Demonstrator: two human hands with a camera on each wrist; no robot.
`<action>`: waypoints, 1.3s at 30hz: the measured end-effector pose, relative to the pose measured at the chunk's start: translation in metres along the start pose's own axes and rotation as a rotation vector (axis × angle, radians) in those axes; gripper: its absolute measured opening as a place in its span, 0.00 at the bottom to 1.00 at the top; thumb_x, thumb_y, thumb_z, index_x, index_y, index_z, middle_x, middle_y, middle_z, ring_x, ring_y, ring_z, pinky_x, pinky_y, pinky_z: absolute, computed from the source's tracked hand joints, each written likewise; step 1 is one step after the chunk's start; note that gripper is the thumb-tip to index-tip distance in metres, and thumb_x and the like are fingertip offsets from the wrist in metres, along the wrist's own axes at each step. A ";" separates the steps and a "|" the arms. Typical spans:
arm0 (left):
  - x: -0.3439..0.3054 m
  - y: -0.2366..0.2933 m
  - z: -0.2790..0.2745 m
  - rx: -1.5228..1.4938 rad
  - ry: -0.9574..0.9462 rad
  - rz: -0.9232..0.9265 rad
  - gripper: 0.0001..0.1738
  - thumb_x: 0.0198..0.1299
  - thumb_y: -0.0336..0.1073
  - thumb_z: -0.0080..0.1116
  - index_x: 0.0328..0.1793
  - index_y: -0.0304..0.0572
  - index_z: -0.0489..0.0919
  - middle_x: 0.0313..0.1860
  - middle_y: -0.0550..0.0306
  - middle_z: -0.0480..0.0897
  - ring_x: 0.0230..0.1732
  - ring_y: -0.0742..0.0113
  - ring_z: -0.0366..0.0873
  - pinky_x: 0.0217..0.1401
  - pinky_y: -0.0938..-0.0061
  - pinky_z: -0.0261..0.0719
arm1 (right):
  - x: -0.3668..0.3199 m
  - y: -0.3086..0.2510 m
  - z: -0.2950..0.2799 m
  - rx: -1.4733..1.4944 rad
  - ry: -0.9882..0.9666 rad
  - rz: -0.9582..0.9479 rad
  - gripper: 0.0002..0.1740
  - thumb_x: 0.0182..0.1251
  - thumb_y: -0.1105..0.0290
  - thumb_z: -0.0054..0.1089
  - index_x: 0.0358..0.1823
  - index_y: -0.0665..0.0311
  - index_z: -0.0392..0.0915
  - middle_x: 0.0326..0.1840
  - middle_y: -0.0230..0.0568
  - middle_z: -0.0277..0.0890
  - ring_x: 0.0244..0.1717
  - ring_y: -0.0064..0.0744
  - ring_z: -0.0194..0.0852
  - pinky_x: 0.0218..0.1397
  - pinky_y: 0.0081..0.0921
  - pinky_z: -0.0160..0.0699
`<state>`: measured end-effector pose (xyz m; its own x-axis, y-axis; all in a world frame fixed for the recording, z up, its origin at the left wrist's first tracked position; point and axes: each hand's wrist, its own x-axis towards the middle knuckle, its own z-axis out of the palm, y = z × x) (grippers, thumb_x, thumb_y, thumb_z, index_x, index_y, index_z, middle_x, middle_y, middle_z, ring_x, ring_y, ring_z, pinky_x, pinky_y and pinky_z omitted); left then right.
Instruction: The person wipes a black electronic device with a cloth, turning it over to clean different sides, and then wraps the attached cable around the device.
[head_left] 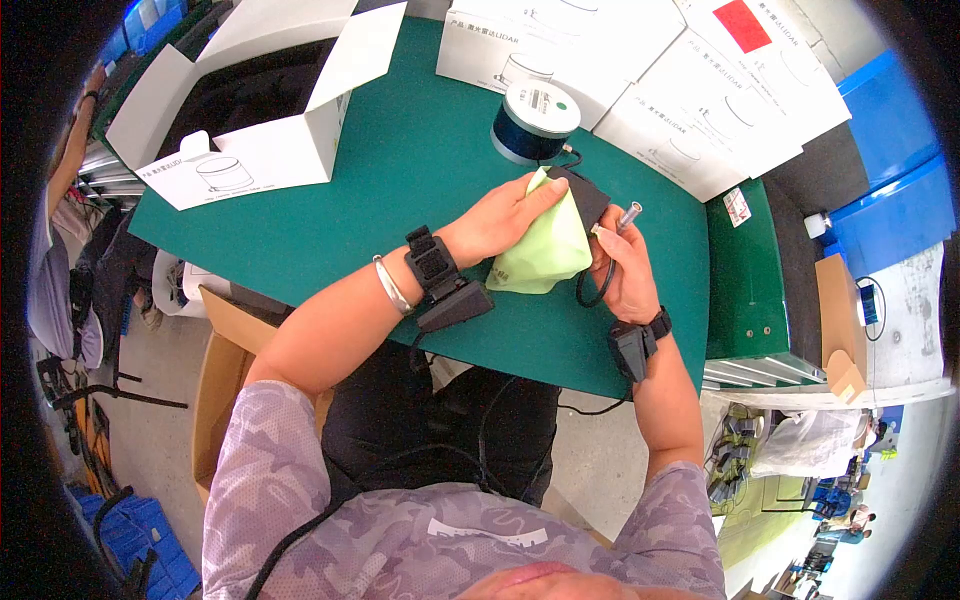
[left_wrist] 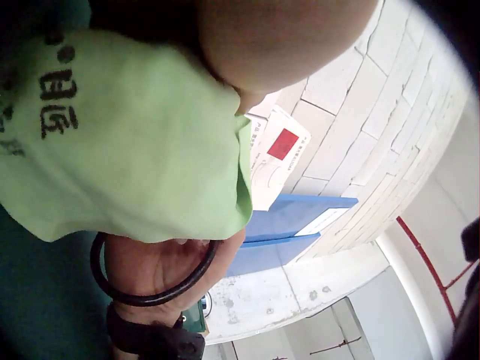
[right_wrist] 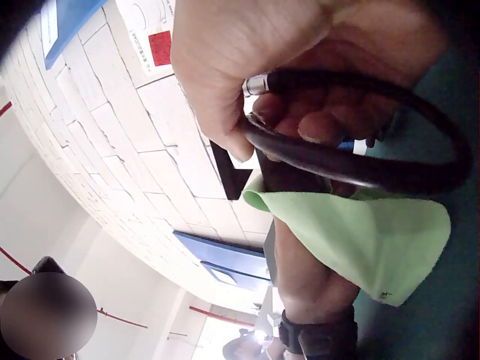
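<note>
Left hand point(head_left: 500, 218) gripping green cloth point(head_left: 543, 248), right hand point(head_left: 630, 275) pinching cable point(right_wrist: 352, 166); round sensor point(head_left: 535, 118), white boxes point(head_left: 680, 125) beyond

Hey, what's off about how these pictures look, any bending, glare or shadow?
Head view: strong fisheye bending, blackened corners; left wrist view: the white brick wall bows, and the bare left hand is partly shadowed; right wrist view: the thick glossy black cable catches a sheen, a small bright glare shows near the bottom, and a round patch at lower left is blurred.
</note>
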<state>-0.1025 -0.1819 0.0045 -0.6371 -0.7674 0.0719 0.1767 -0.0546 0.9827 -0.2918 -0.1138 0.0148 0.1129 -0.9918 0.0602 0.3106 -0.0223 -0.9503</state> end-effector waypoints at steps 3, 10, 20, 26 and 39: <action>0.001 0.000 -0.001 -0.022 -0.008 -0.023 0.27 0.70 0.55 0.46 0.55 0.35 0.72 0.42 0.59 0.79 0.40 0.76 0.75 0.44 0.77 0.75 | 0.000 0.000 0.000 -0.042 -0.028 -0.023 0.12 0.65 0.63 0.60 0.30 0.54 0.65 0.24 0.22 0.63 0.26 0.15 0.58 0.30 0.16 0.54; 0.006 -0.008 0.001 0.070 -0.038 0.129 0.32 0.63 0.52 0.60 0.61 0.32 0.68 0.47 0.54 0.80 0.46 0.71 0.77 0.52 0.75 0.76 | 0.000 0.000 0.001 -0.015 0.022 -0.032 0.12 0.65 0.64 0.60 0.29 0.53 0.64 0.24 0.22 0.64 0.26 0.15 0.58 0.30 0.16 0.54; 0.005 -0.007 -0.002 -0.007 -0.033 0.035 0.31 0.64 0.52 0.59 0.60 0.33 0.68 0.49 0.52 0.80 0.48 0.72 0.77 0.52 0.75 0.76 | 0.000 -0.002 0.003 -0.037 0.026 -0.012 0.11 0.65 0.65 0.59 0.30 0.54 0.64 0.27 0.21 0.65 0.27 0.15 0.60 0.31 0.15 0.58; 0.004 -0.004 -0.001 0.010 -0.045 0.023 0.32 0.63 0.52 0.60 0.60 0.33 0.69 0.50 0.52 0.80 0.48 0.70 0.77 0.52 0.75 0.76 | 0.001 0.002 0.000 -0.064 0.006 -0.037 0.11 0.65 0.65 0.59 0.30 0.54 0.64 0.28 0.21 0.65 0.28 0.14 0.60 0.32 0.15 0.59; 0.004 -0.008 -0.002 0.060 -0.013 0.072 0.28 0.65 0.49 0.57 0.60 0.33 0.70 0.48 0.52 0.80 0.46 0.71 0.78 0.49 0.75 0.77 | 0.001 0.003 -0.002 -0.075 -0.003 -0.028 0.13 0.65 0.64 0.60 0.29 0.54 0.63 0.28 0.22 0.65 0.29 0.16 0.60 0.34 0.16 0.60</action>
<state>-0.1050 -0.1860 -0.0032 -0.6340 -0.7597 0.1447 0.1772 0.0394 0.9834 -0.2924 -0.1147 0.0115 0.1083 -0.9902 0.0882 0.2423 -0.0598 -0.9684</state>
